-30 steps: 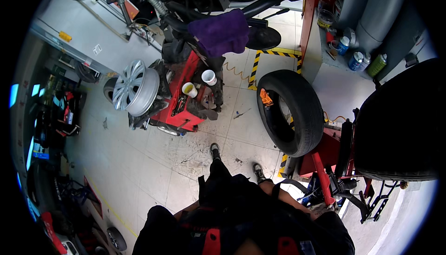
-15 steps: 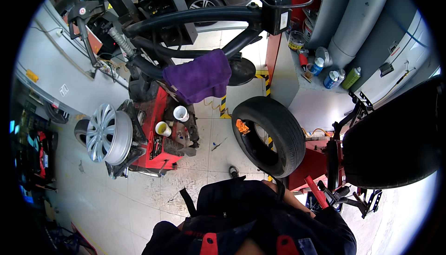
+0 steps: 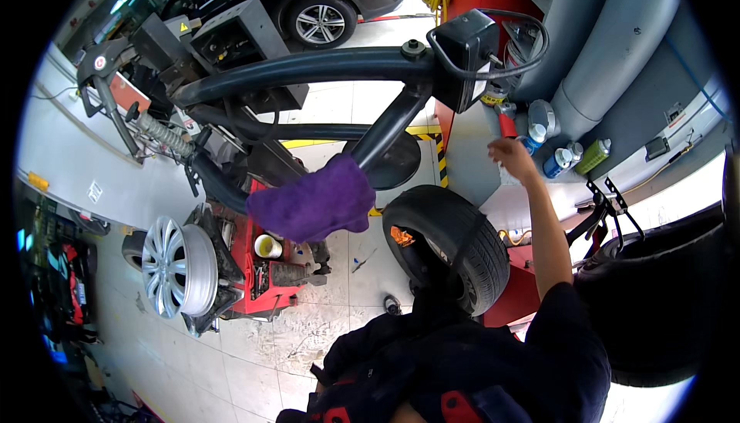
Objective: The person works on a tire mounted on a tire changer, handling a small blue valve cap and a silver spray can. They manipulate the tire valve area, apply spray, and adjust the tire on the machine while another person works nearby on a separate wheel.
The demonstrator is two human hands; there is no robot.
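Head view: the person's right hand [image 3: 510, 157] is near the grey ledge [image 3: 465, 152], fingers loosely bent, no object visible between them; whether the fingertips meet cannot be told. The left hand is out of view. Just right of the grip stands a blue-and-white can [image 3: 533, 142]; just beyond it, a red object [image 3: 507, 125]. Because these crowd together, a sideways sweep of the knuckles could topple the can, perhaps toward the tire [image 3: 439, 209], nearer the body than the grip.

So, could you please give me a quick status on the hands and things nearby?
Left hand out of view. Right hand by the cans, grip unclear. Tire nearby, not blocking the right hand.
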